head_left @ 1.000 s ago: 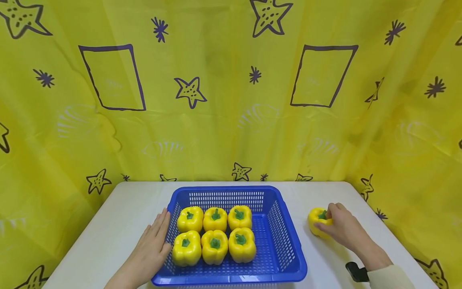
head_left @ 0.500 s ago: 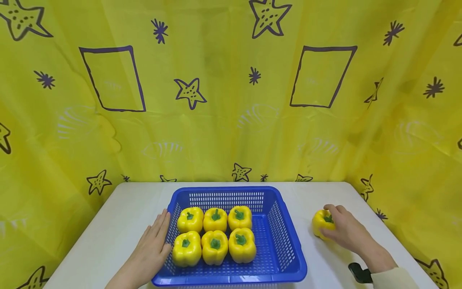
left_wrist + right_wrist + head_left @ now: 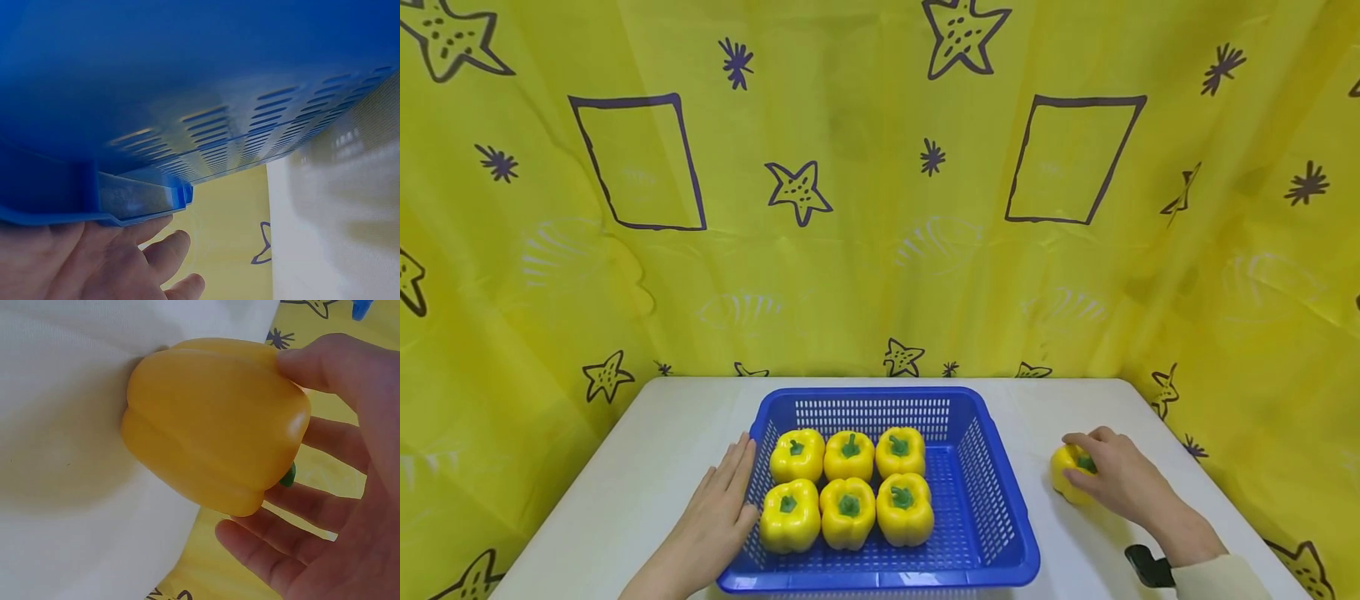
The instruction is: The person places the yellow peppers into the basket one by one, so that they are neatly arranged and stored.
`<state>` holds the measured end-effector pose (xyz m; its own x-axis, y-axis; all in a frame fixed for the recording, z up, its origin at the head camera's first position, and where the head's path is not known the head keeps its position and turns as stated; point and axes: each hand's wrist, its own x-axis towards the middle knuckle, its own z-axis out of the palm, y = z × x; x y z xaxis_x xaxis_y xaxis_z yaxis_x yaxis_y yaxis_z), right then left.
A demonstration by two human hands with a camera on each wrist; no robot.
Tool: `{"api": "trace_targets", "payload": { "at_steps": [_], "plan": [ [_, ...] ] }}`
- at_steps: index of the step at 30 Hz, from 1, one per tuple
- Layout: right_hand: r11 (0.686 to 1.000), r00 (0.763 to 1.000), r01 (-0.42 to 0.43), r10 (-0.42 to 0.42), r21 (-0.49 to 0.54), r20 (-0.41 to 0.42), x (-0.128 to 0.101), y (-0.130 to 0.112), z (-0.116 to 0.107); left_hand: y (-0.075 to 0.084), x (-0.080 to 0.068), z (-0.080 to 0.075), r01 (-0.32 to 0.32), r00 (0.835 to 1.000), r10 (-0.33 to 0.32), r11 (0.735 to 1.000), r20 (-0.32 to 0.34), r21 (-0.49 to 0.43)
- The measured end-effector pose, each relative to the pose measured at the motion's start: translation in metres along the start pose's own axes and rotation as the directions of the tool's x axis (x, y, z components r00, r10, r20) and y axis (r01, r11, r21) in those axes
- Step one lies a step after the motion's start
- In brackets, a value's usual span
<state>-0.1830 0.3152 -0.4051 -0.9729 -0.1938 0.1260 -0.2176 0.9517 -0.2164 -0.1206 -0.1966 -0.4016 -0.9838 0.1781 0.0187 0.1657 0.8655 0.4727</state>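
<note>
A blue plastic basket (image 3: 1000, 500) sits mid-table and holds several yellow peppers (image 3: 847, 521) in two rows, stems up. My left hand (image 3: 722, 500) lies flat with straight fingers against the basket's left wall; in the left wrist view the fingers (image 3: 156, 250) touch under the blue rim (image 3: 144, 200). To the right of the basket a single yellow pepper (image 3: 1063, 471) lies on the table, and my right hand (image 3: 1112, 479) curls over it. In the right wrist view the pepper (image 3: 212, 419) lies tilted on the white surface, thumb (image 3: 325, 362) on it, fingers behind it.
The white table (image 3: 647, 467) is walled at the back and both sides by a yellow curtain (image 3: 865, 250) with stars. The basket's right half (image 3: 970, 492) holds nothing. A black strap (image 3: 1146, 567) sits on my right wrist.
My right hand and the single pepper have shifted slightly right and toward me, away from the basket. The left hand and basket have stayed put.
</note>
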Motion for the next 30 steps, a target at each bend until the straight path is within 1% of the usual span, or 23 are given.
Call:
{"api": "trace_targets", "payload": {
  "at_steps": [5, 13, 17, 23, 27, 30],
  "plan": [
    [0.999, 1.000, -0.007, 0.007, 0.034, 0.008, -0.001, 0.000, 0.002, 0.000, 0.000, 0.000, -0.001, 1.000, 0.001, 1.000, -0.004, 0.004],
    [0.997, 0.997, 0.058, -0.056, 0.045, -0.059, -0.002, 0.000, 0.002, 0.001, 0.001, 0.000, -0.001, 1.000, 0.001, 1.000, 0.000, 0.016],
    [0.996, 0.995, 0.072, -0.070, 0.043, -0.065, -0.003, -0.001, 0.001, 0.000, 0.000, 0.000, -0.005, 1.000, 0.006, 1.000, -0.009, 0.027],
    [0.995, 0.992, 0.089, -0.084, 0.053, -0.089, -0.002, -0.005, -0.007, -0.001, -0.001, 0.002, -0.023, 0.999, 0.025, 0.998, -0.039, 0.055],
    [0.992, 0.990, 0.104, -0.096, 0.072, -0.106, 0.000, -0.012, -0.015, -0.001, -0.002, 0.002, -0.034, 0.997, 0.038, 0.997, -0.061, 0.068],
    [0.990, 0.989, 0.110, -0.101, 0.083, -0.107, 0.002, -0.020, -0.021, -0.001, -0.002, 0.001, -0.032, 0.997, 0.037, 0.997, -0.063, 0.071]
  ]
}}
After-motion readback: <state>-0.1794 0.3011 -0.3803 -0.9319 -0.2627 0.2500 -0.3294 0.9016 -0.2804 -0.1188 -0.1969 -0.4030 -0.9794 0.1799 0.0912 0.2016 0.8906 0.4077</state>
